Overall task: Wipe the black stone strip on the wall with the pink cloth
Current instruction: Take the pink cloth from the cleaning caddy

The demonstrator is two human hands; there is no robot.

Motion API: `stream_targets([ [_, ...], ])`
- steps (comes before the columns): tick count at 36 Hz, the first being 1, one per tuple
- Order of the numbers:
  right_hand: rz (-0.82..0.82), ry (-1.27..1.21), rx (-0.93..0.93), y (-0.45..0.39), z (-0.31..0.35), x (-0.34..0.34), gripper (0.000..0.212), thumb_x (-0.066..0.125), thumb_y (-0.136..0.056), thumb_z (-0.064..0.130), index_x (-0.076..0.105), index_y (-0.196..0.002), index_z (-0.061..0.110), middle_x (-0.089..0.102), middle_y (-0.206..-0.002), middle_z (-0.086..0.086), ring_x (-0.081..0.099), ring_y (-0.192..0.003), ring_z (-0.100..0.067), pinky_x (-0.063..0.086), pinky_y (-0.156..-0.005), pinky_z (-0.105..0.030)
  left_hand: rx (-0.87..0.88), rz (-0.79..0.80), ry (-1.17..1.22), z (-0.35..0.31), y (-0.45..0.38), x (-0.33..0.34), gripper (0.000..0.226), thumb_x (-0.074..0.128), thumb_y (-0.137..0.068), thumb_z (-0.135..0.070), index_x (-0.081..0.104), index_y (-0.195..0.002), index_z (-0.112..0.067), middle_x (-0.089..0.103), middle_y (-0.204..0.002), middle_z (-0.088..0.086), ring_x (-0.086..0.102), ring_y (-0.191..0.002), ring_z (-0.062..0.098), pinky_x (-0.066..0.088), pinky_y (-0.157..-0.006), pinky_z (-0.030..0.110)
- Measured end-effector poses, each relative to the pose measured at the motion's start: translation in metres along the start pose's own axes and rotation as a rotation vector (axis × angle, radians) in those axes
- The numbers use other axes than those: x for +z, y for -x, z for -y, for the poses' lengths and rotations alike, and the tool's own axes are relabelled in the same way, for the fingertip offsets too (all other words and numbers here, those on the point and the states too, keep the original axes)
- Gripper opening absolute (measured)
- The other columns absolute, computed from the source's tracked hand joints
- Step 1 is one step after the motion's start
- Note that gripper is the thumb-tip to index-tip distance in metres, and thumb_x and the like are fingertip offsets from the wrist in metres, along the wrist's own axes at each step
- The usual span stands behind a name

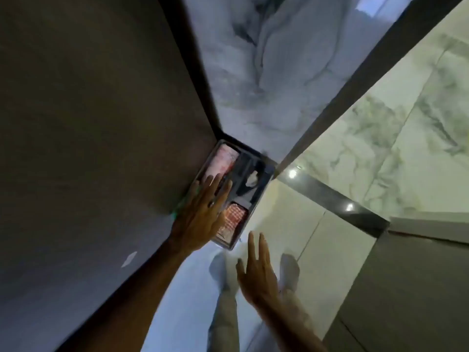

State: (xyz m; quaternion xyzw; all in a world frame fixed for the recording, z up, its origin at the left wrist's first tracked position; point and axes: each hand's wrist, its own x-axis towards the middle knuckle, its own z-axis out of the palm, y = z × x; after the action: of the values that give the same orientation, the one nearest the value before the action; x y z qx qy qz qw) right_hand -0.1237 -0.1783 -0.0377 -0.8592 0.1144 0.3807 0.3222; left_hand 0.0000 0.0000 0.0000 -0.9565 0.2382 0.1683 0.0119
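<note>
View steeply down into a wall corner. Frame is motion-blurred.

One dark tray [264, 179] on the floor, pushed into the corner, its long side against the brown wall panel [96, 102]. Compartments inside: three can be made out.
- Far-left compartment: one pink cloth [223, 161], folded or rolled.
- Near compartment: one red-and-white checked cloth [234, 219].
- Right compartment: dark, with one small pale scrap [252, 179]; cannot tell what it is.

Two hands, both bare, both empty.
- Left hand [205, 209]: fingers spread and flat, palm down, over the tray's left edge. Fingertips reach the near end of the pink cloth; whether they touch it cannot be told through the blur.
- Right hand [256, 270]: fingers extended and slightly apart, hovering above the floor just short of the tray's near end, gripping nothing.

Black stone strips: two in view. One black stone strip [200, 80] runs up the corner between the brown panel and the grey marble wall [266, 72]. A second dark band [360, 80] runs on the right of the marble.

Glossy pale floor [286, 219], two light spots reflected on a dark floor border [330, 196]. Two feet [223, 273] in pale footwear below the hands.
</note>
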Motion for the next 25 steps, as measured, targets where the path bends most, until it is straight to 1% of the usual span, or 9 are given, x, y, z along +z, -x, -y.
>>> stream_targets([
  [2, -0.012, -0.116, -0.033, -0.046, 0.000, 0.034, 0.081, 0.048, -0.116, 0.040, -0.003, -0.178, 0.033, -0.009, -0.189, 0.003, 0.033, -0.168, -0.023, 0.054, -0.114, -0.030, 0.043, -0.088, 0.048, 0.025, -0.022, 0.038, 0.064, 0.030, -0.113, -0.040, 0.034, -0.170, -0.012, 0.023, -0.179, 0.020, 0.022, -0.166, 0.041, 0.030, -0.131, 0.066],
  [6, -0.007, -0.200, -0.029, -0.145, 0.004, 0.097, 0.071, 0.052, -0.116, 0.022, 0.017, -0.178, 0.022, 0.012, -0.187, -0.003, 0.036, -0.167, -0.032, 0.051, -0.123, -0.035, 0.107, -0.144, 0.068, 0.050, -0.070, 0.116, 0.072, 0.042, -0.107, -0.045, 0.033, -0.170, -0.010, 0.028, -0.178, 0.020, 0.027, -0.165, 0.040, 0.030, -0.132, 0.066],
  [9, -0.143, -0.310, 0.064, -0.200, -0.001, 0.128, 0.054, 0.039, -0.122, 0.028, 0.028, -0.173, 0.018, 0.034, -0.178, -0.004, 0.040, -0.163, -0.027, 0.029, -0.115, -0.002, 0.074, -0.159, 0.076, 0.043, -0.105, 0.169, 0.077, 0.037, -0.109, -0.051, 0.019, -0.174, -0.013, 0.017, -0.182, 0.017, 0.016, -0.169, 0.036, 0.022, -0.135, 0.064],
  [13, -0.270, -0.327, 0.098, -0.243, -0.008, 0.156, 0.070, 0.045, -0.120, 0.046, 0.010, -0.178, 0.028, 0.021, -0.185, -0.002, 0.025, -0.171, -0.024, 0.032, -0.137, -0.038, 0.014, -0.159, 0.095, 0.022, -0.129, 0.228, 0.083, 0.039, -0.109, -0.052, 0.008, -0.175, -0.012, 0.005, -0.184, 0.016, 0.005, -0.171, 0.033, 0.010, -0.139, 0.057],
  [15, -0.262, -0.257, 0.117, -0.256, -0.015, 0.167, 0.088, 0.056, -0.115, 0.050, 0.000, -0.179, 0.027, 0.004, -0.189, -0.005, 0.005, -0.176, -0.031, 0.027, -0.139, -0.047, 0.009, -0.139, 0.038, 0.019, -0.133, 0.250, 0.088, 0.040, -0.110, -0.055, 0.002, -0.174, -0.009, -0.001, -0.184, 0.018, 0.000, -0.171, 0.035, 0.008, -0.139, 0.058],
  [17, -0.242, -0.113, 0.126, -0.268, -0.020, 0.178, 0.103, 0.067, -0.111, 0.044, -0.008, -0.178, 0.025, -0.008, -0.188, -0.010, -0.005, -0.175, -0.037, 0.036, -0.137, -0.054, -0.005, -0.198, -0.004, 0.021, -0.135, 0.265, 0.086, 0.037, -0.111, -0.055, 0.005, -0.174, -0.007, 0.003, -0.184, 0.019, 0.004, -0.171, 0.035, 0.010, -0.139, 0.057],
  [20, -0.387, -0.247, 0.128, -0.278, -0.021, 0.189, 0.111, 0.074, -0.107, 0.029, -0.018, -0.169, 0.032, 0.010, -0.186, -0.019, 0.022, -0.171, -0.046, 0.051, -0.122, -0.064, -0.013, -0.279, 0.003, 0.021, -0.138, 0.271, 0.082, 0.035, -0.111, -0.056, 0.014, -0.174, -0.008, 0.015, -0.182, 0.019, 0.014, -0.169, 0.036, 0.018, -0.138, 0.058],
  [22, -0.481, -0.362, 0.140, -0.279, -0.019, 0.194, 0.095, 0.068, -0.110, 0.032, -0.001, -0.174, 0.021, 0.026, -0.182, -0.020, 0.038, -0.164, -0.045, 0.051, -0.122, -0.064, -0.005, -0.297, 0.012, 0.021, -0.139, 0.271, 0.082, 0.037, -0.110, -0.058, 0.018, -0.174, -0.010, 0.017, -0.181, 0.020, 0.017, -0.169, 0.036, 0.019, -0.138, 0.058],
  [25, -0.454, -0.329, 0.149, -0.275, -0.016, 0.189, 0.070, 0.051, -0.113, 0.051, 0.021, -0.171, 0.027, 0.040, -0.175, -0.014, 0.053, -0.153, -0.038, 0.064, -0.106, -0.054, 0.014, -0.299, 0.014, 0.021, -0.139, 0.269, 0.084, 0.040, -0.108, -0.060, 0.019, -0.174, -0.011, 0.017, -0.181, 0.020, 0.016, -0.169, 0.036, 0.016, -0.138, 0.058],
])
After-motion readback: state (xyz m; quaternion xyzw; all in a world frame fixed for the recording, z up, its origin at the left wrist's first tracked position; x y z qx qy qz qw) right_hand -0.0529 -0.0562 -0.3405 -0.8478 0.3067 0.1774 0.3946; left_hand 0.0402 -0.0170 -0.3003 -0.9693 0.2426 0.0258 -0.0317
